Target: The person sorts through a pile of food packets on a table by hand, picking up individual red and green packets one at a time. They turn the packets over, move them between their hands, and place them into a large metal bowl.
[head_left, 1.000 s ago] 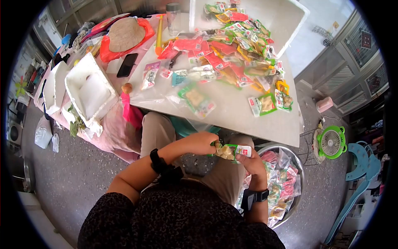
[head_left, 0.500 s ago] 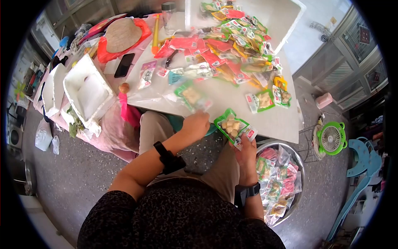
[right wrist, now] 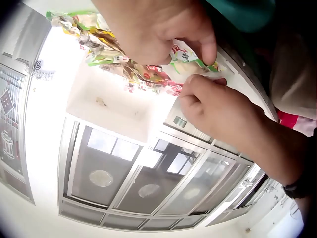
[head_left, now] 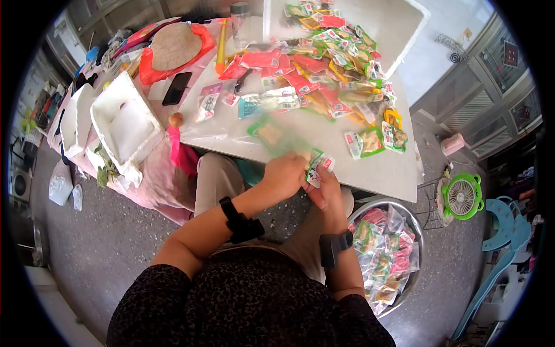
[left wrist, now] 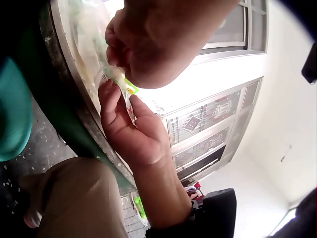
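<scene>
In the head view my right hand (head_left: 325, 189) pinches a small clear-fronted food packet (head_left: 314, 168) with green edges and pale pieces inside, above the table's front edge. My left hand (head_left: 284, 175) meets it from the left, fingers curled on the packet's other end. The right wrist view shows both hands close together, with the packet (right wrist: 183, 63) between them. In the left wrist view the left hand (left wrist: 148, 47) hides most of the packet. Just beyond the left hand, a green-edged packet (head_left: 272, 134) shows blurred on the table.
A heap of red, green and yellow packets (head_left: 332, 75) covers the table's (head_left: 387, 179) back half, against a white foam box (head_left: 399, 34). A metal basin (head_left: 421, 254) of bagged packets stands on the floor at right. At left are a foam tray (head_left: 126, 124) and a phone (head_left: 177, 88).
A second ago both hands held the packet low over the lap. Then the right hand held it alone, spread flat. Now the hands are together on it again, nearer the table edge.
</scene>
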A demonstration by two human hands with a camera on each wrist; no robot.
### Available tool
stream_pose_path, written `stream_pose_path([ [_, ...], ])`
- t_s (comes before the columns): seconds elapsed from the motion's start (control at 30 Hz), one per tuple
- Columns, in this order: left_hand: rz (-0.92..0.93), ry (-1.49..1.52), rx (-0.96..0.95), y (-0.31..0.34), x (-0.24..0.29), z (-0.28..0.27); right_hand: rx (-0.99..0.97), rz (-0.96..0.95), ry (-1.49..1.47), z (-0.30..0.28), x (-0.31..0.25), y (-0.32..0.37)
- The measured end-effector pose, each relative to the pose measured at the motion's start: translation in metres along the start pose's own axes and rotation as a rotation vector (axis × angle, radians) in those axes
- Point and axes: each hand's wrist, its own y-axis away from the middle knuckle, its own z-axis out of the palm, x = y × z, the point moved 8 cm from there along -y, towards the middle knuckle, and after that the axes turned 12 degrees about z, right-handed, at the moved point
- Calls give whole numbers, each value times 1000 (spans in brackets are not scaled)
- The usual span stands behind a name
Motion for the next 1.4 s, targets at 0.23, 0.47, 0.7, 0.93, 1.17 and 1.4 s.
stream_pose_path([
  [0.23, 64, -35, 93, 16, 7, -7, 29, 52, 429, 8, -2, -12],
  [0.47, 93, -3, 116, 27, 8, -3, 140, 112, 828, 4, -14, 6],
  [0.7, 146, -42, 194, 24, 19, -19, -120, 84, 277, 58, 6, 2],
  [0.93, 125, -19, 144, 37, 10, -17, 57, 189, 930, 26, 2, -5],
  [1.17, 128, 1, 173, 39, 8, -17, -100, 54, 524, 55, 25, -33],
  [1.4, 116, 16, 214, 36, 0, -27, -131, -3, 547, 56, 21, -51],
])
